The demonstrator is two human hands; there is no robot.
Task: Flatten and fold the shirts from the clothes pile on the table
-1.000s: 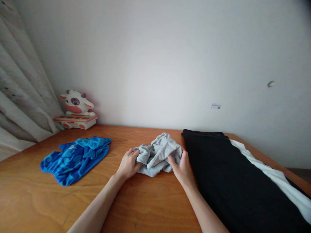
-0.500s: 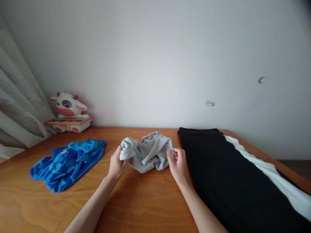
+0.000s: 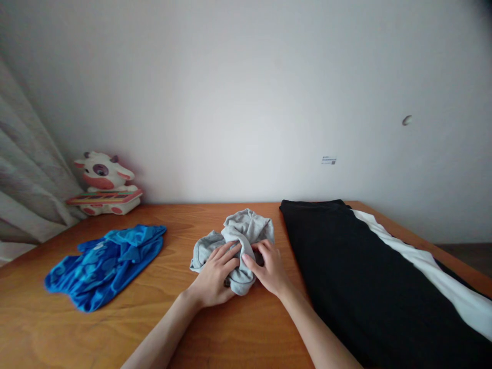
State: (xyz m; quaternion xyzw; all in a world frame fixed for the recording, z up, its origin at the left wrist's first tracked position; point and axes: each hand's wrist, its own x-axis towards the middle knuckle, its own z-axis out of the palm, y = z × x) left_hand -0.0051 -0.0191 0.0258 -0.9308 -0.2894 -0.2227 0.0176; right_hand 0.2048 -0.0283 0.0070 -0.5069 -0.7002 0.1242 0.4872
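Observation:
A crumpled light grey garment (image 3: pixel 248 225) lies bunched on the wooden table in front of me; its kind cannot be made out. My left hand (image 3: pixel 215 277) is on its near left side, fingers curved over the cloth and the thumb low by the tabletop. From the right, my right hand (image 3: pixel 270 269) pinches a fold of the same garment between thumb and fingers. A rounded grey fold hangs between the two hands toward me. Some fingertips are hidden in the cloth.
A blue patterned garment (image 3: pixel 103 266) lies rumpled on the left of the table (image 3: pixel 238 338). Spread along the right is a black garment (image 3: pixel 346 271) with a white stripe (image 3: pixel 418 261). A cow-shaped toy keyboard (image 3: pixel 105 187) stands by the wall, near a curtain (image 3: pixel 34 169).
My left hand has moved right and nearer, from the garment's left end to its middle. My right hand has come in and taken hold of a fold.

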